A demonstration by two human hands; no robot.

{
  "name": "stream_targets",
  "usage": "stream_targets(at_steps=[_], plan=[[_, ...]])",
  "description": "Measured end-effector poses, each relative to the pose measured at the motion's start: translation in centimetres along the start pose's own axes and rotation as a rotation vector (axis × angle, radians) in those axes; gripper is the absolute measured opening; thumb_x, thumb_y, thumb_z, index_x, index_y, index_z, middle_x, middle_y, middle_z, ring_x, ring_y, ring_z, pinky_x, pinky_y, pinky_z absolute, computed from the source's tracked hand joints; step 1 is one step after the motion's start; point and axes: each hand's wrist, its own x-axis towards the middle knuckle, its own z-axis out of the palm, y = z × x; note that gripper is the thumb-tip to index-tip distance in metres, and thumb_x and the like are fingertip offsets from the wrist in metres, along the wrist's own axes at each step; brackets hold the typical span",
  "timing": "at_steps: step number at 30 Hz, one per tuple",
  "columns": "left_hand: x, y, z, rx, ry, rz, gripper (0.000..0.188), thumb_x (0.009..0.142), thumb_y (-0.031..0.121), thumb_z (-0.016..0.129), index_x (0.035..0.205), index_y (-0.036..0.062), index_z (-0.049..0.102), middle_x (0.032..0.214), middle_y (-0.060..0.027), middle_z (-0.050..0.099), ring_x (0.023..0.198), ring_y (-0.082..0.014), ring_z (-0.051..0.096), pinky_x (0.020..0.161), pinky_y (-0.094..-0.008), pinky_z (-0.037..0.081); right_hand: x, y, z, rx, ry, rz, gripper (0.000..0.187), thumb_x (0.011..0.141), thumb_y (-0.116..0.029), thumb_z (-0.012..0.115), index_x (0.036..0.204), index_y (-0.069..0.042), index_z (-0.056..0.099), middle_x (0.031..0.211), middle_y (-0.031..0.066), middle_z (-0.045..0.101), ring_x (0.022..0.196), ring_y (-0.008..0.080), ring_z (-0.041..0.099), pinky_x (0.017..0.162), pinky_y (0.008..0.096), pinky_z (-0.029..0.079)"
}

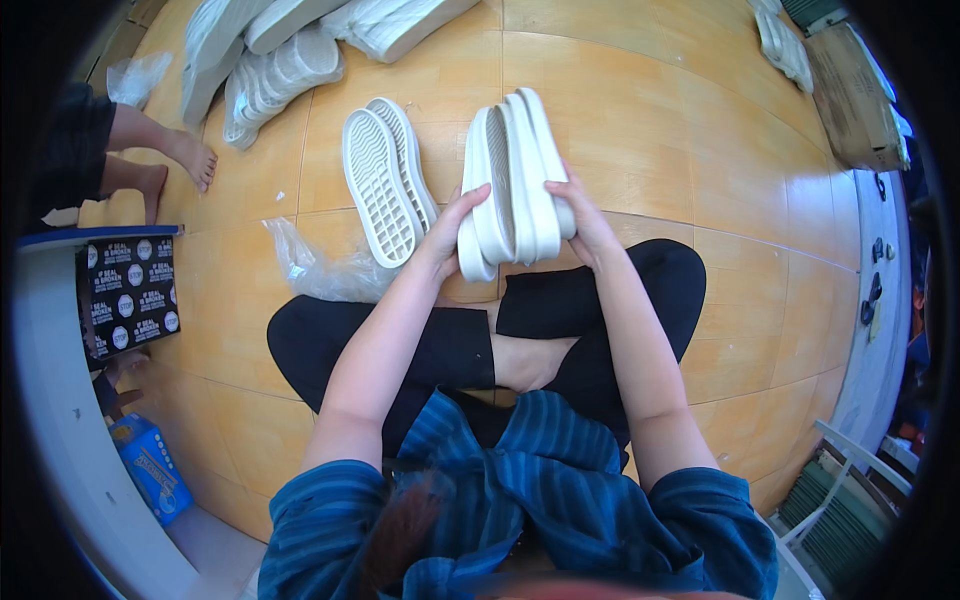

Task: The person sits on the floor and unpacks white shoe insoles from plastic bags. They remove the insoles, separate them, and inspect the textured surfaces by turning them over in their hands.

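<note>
Between my two hands is a stack of white shoe soles (527,170), pressed together side by side and held up above my crossed legs. My left hand (455,232) grips the stack's left side, its thumb lying over the outermost sole. On the opposite side, my right hand (588,222) clasps the stack with its thumb across the face. A grey-brown patterned surface shows between the soles. Left of the stack, a pair of white soles (384,190) lies on the floor, grid-like tread facing up. Crumpled clear plastic (325,265) rests beside them, close to my left knee.
Plastic-wrapped white soles (283,78) are piled at the far left. Another person's bare feet (190,158) stand near a black patterned box (130,293). A blue package (152,468) sits at lower left. A cardboard box (856,97) and more soles (784,45) are at far right.
</note>
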Motion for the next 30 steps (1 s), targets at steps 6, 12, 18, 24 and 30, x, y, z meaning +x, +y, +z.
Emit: stream_targets(at_steps=[6,12,18,24,30], plan=[[0.5,-0.5,-0.2,0.300,0.012,0.056,0.078,0.091,0.037,0.063,0.149,0.0032,0.024,0.139,-0.0195,0.045,0.127,-0.0256,0.049,0.103,-0.0386,0.044,-1.1,0.4,-0.8,-0.220,-0.054,-0.033,0.091,0.078,-0.021,0.068,0.154,-0.010,0.019,0.149,0.0153,0.036,0.138,0.0269,0.035,0.111,0.0381,0.032],[1.8,-1.3,-0.9,0.057,0.005,0.019,0.091,0.090,0.048,0.063,0.151,0.0039,0.014,0.145,-0.0188,0.038,0.131,-0.0274,0.044,0.106,-0.0401,0.041,-0.6,0.4,-0.6,-0.228,-0.062,-0.044,0.090,0.078,-0.020,0.065,0.154,-0.010,0.019,0.151,0.0172,0.032,0.140,0.0285,0.033,0.113,0.0372,0.029],[1.3,-0.8,-0.5,0.150,0.012,0.021,0.075,0.092,0.045,0.059,0.146,0.0033,0.028,0.134,-0.0168,0.048,0.125,-0.0247,0.049,0.102,-0.0395,0.044,-0.7,0.4,-0.6,-0.162,-0.044,-0.010,0.091,0.079,-0.023,0.066,0.155,-0.011,0.018,0.151,0.0173,0.033,0.139,0.0289,0.033,0.112,0.0378,0.031],[0.4,0.1,-0.2,0.156,-0.016,-0.068,0.084,0.084,0.043,0.068,0.145,0.0012,0.029,0.135,-0.0182,0.047,0.127,-0.0265,0.047,0.105,-0.0414,0.043,-0.4,-0.1,-1.8,0.070,-0.119,0.035,0.088,0.082,-0.024,0.065,0.155,-0.013,0.017,0.150,0.0151,0.035,0.138,0.0258,0.036,0.109,0.0370,0.034],[0.5,-0.2,0.2,0.064,-0.011,-0.094,0.088,0.084,0.052,0.066,0.144,-0.0025,0.031,0.134,-0.0209,0.050,0.123,-0.0276,0.052,0.102,-0.0408,0.046,-0.3,0.5,-1.3,-0.014,-0.116,0.060,0.090,0.081,-0.024,0.067,0.155,-0.012,0.016,0.151,0.0153,0.033,0.140,0.0252,0.033,0.110,0.0364,0.032]])
